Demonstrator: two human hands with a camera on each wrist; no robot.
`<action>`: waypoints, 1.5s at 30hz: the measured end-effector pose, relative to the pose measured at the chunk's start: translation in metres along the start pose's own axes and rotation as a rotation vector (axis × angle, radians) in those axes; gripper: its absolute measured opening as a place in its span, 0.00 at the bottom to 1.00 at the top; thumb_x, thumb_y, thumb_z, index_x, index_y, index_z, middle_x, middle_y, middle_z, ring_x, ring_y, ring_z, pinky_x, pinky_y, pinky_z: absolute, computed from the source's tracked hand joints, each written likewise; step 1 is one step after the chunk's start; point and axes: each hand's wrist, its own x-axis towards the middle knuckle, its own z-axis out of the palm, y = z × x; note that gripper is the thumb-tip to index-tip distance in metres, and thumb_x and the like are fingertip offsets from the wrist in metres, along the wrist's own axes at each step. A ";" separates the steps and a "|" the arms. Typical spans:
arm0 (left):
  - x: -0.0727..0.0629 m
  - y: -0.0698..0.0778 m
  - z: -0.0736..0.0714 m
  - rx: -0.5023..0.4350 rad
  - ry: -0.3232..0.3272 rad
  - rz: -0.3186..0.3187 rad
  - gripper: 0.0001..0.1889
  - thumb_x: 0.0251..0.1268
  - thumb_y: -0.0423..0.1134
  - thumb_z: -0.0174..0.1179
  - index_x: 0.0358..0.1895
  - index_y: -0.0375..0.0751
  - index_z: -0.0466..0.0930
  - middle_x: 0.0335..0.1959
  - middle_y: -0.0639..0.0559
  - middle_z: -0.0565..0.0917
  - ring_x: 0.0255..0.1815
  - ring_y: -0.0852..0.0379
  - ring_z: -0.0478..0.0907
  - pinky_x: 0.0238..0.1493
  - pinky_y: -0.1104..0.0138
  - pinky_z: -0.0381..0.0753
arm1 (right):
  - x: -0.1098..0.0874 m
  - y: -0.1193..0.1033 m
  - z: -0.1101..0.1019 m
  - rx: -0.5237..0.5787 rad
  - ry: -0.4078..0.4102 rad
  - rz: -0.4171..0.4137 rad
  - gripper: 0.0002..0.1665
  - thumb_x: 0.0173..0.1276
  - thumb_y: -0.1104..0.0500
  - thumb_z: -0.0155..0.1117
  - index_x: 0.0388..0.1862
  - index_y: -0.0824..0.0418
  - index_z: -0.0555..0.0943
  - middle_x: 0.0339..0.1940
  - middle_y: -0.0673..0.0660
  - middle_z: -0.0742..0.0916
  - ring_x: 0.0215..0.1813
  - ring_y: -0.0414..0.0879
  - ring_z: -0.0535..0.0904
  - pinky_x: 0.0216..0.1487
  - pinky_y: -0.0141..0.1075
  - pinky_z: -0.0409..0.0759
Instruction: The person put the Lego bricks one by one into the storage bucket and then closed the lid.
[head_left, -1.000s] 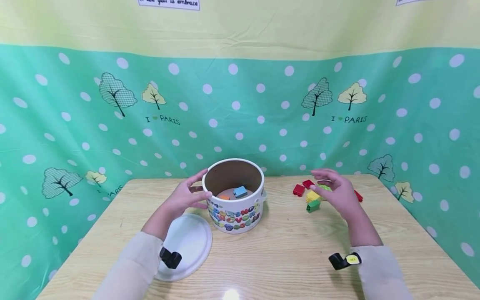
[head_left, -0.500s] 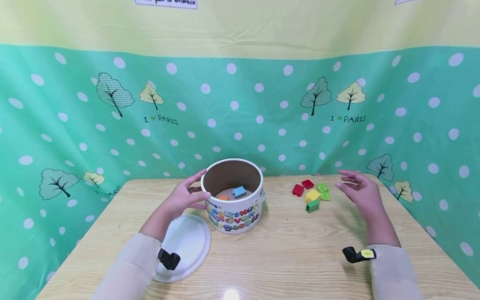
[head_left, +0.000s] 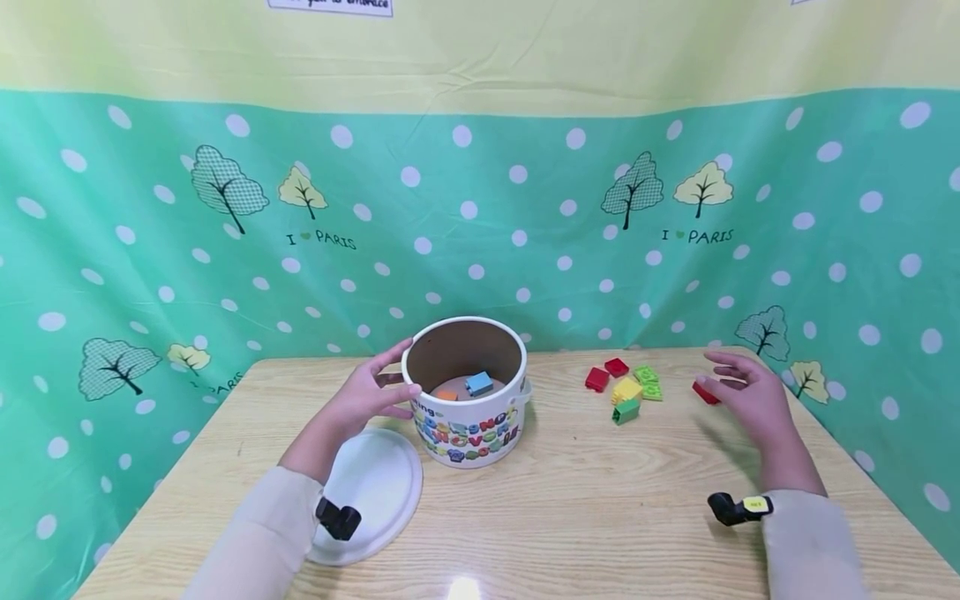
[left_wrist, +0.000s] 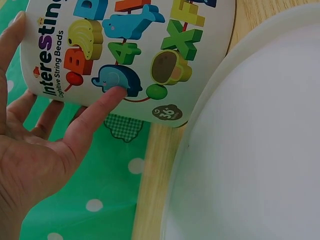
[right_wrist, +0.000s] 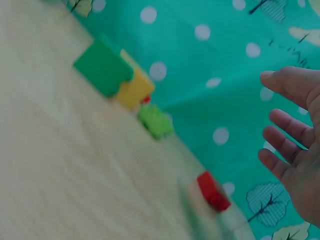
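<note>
A white round bucket [head_left: 474, 435] with coloured letter prints stands without its lid at the table's middle. Inside it lie a blue toy brick [head_left: 478, 383] and an orange piece [head_left: 447, 396]. My left hand [head_left: 363, 395] rests against the bucket's left side with fingers spread; in the left wrist view its thumb [left_wrist: 95, 117] lies straight on the printed wall. At the right, my right hand [head_left: 756, 402] hovers by a lone red brick [head_left: 705, 392], partly covering it in the head view. Its fingers [right_wrist: 285, 142] are loosely extended and hold nothing.
Right of the bucket lie two red bricks [head_left: 597, 380], a yellow brick [head_left: 627, 390], a green brick [head_left: 626, 411] and light green pieces [head_left: 649, 385]. A white lid [head_left: 390, 500] lies flat under my left forearm. A polka-dot curtain [head_left: 480, 225] hangs behind the table [head_left: 555, 517].
My right hand has moved right, away from the brick group and over to the lone red brick. My left hand stays on the bucket.
</note>
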 end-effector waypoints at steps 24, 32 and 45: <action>-0.003 0.002 0.000 -0.019 -0.001 0.004 0.45 0.59 0.38 0.70 0.77 0.58 0.55 0.75 0.45 0.54 0.71 0.31 0.57 0.44 0.48 0.85 | 0.017 0.048 0.002 -0.091 -0.202 0.092 0.40 0.65 0.47 0.69 0.70 0.67 0.69 0.67 0.78 0.66 0.65 0.74 0.62 0.58 0.61 0.73; -0.002 0.000 0.000 -0.022 -0.007 0.011 0.45 0.58 0.40 0.71 0.77 0.57 0.55 0.75 0.45 0.54 0.71 0.31 0.57 0.44 0.48 0.85 | 0.020 0.060 0.005 -0.112 -0.236 0.081 0.41 0.67 0.52 0.67 0.72 0.68 0.64 0.65 0.80 0.68 0.63 0.74 0.65 0.60 0.62 0.71; -0.001 0.002 0.002 -0.008 -0.010 0.007 0.45 0.58 0.41 0.71 0.77 0.59 0.55 0.76 0.46 0.54 0.71 0.33 0.58 0.44 0.49 0.85 | 0.027 0.068 0.006 -0.233 -0.193 0.081 0.34 0.68 0.62 0.63 0.68 0.75 0.66 0.61 0.81 0.70 0.60 0.74 0.66 0.60 0.64 0.69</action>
